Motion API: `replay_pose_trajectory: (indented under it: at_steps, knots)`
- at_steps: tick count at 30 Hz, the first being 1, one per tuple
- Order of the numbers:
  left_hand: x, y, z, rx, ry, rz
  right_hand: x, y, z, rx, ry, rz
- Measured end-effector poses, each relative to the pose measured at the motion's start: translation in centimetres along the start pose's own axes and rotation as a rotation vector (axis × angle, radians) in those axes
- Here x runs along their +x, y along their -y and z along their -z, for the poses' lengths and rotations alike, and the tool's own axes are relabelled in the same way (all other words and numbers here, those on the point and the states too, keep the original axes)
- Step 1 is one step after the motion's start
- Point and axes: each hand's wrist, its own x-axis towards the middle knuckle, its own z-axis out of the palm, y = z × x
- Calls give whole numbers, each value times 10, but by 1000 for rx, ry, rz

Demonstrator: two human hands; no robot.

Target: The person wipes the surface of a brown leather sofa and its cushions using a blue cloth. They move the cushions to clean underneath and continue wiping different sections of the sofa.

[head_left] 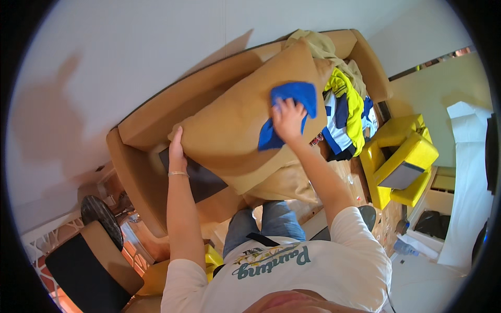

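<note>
A large tan seat cushion [235,120] is tilted up in front of me, over the tan sofa [141,177]. My left hand [176,148] grips the cushion's left corner, thumb up along its edge. On the upper right part of the cushion, my right hand [288,119] presses a blue cloth [297,92] against the surface, its fingers bent over the cloth. One part of the cloth spreads above the fingers and another hangs below the hand. A dark patch of the sofa base [206,180] shows under the cushion.
Yellow, white and navy clothes [347,109] lie heaped at the sofa's right end. Beyond them stands a yellow armchair [399,161]. A black-and-tan chair [94,266] and a dark round tabletop [102,221] are at lower left. White sheeting [464,182] hangs at far right.
</note>
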Motion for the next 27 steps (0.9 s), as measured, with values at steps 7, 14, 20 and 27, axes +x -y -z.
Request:
replay_pose_trajectory:
  at_steps: [7,14,20,27]
  knots:
    - [-68,9,-34,116,-82,-163,25,38,23,46,31,126]
    - [-103,48,-39,26,-69,-298,-109,140,54,369,244,630]
    - [-149,25,-100,382,235,-765,-65,91,118,273,88,527]
    - [-250,-16,-206,592,585,-1138,-5,-78,134,334,-233,-82]
